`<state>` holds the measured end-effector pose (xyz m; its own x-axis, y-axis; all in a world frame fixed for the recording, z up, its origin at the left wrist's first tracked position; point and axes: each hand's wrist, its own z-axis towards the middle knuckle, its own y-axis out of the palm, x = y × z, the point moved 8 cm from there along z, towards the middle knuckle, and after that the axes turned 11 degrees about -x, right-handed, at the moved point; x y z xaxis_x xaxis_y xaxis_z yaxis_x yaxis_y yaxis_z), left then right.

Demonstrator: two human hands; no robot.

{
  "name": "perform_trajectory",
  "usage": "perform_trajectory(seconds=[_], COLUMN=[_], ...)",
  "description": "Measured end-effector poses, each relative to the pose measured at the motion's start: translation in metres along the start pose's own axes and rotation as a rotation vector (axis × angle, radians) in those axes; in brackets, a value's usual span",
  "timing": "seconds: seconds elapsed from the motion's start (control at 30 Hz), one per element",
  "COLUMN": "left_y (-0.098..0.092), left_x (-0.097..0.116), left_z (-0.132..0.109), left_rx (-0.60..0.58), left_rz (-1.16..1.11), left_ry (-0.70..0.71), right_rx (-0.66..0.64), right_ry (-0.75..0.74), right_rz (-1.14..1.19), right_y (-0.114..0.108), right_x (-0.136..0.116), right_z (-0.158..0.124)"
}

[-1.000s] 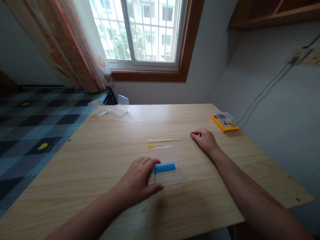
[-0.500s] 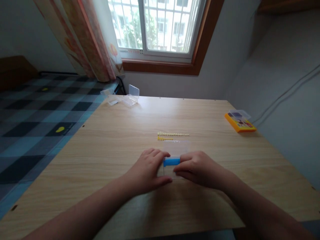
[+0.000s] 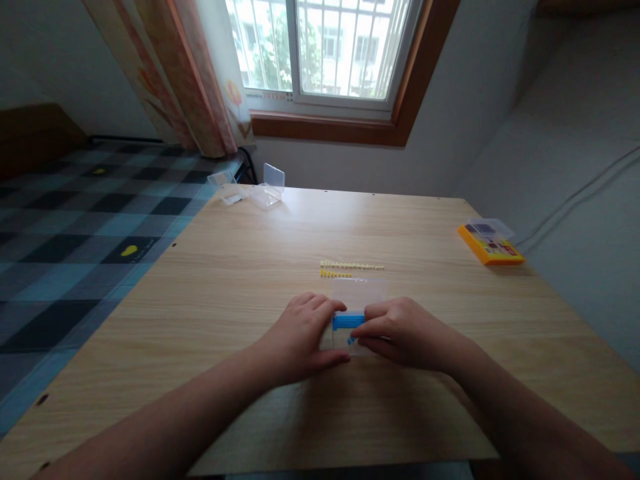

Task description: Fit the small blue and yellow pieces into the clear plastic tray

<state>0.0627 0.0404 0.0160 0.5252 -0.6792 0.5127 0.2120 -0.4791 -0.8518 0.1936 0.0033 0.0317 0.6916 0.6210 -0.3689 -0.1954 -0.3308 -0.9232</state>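
Note:
A small clear plastic box [image 3: 341,349] lies in front of me, its see-through lid [image 3: 360,290] tipped open on the far side. Blue strip-like pieces [image 3: 349,322] lie side by side along the far part of the box. My left hand [image 3: 307,340] grips the box's left side, thumb at the near edge and forefinger at the far corner. Over the right half is my right hand [image 3: 393,332], fingers pinched together on a small blue piece [image 3: 351,341] that shows at the fingertips. The fingers hide the right end of the box.
Just beyond the lid run a row of small cream pieces [image 3: 353,265] and a shorter row of yellow pieces [image 3: 335,274]. Open clear boxes [image 3: 267,195] stand at the table's far left corner. An orange-yellow case [image 3: 490,247] with a clear lid sits at the right edge.
A small blue piece now shows at my right fingertips, where none was visible before. My left hand keeps its place on the box. The whole view has shifted slightly.

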Motion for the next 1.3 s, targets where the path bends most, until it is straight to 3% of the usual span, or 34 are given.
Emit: perform_trajectory(seconds=[0.2, 0.53, 0.8, 1.3], left_y=[0.002, 0.003, 0.003, 0.003], left_x=[-0.001, 0.000, 0.001, 0.002], left_z=[0.000, 0.001, 0.000, 0.001], left_rx=[0.003, -0.009, -0.002, 0.000], left_rz=[-0.003, 0.010, 0.025, 0.018], left_ry=[0.010, 0.011, 0.027, 0.036], right_rx=[0.039, 0.113, 0.064, 0.092], right_ry=[-0.106, -0.100, -0.074, -0.074], right_rz=[-0.017, -0.091, -0.112, -0.142], right_y=[0.000, -0.001, 0.001, 0.003], right_x=[-0.011, -0.016, -0.015, -0.019], right_z=[-0.001, 0.005, 0.005, 0.009])
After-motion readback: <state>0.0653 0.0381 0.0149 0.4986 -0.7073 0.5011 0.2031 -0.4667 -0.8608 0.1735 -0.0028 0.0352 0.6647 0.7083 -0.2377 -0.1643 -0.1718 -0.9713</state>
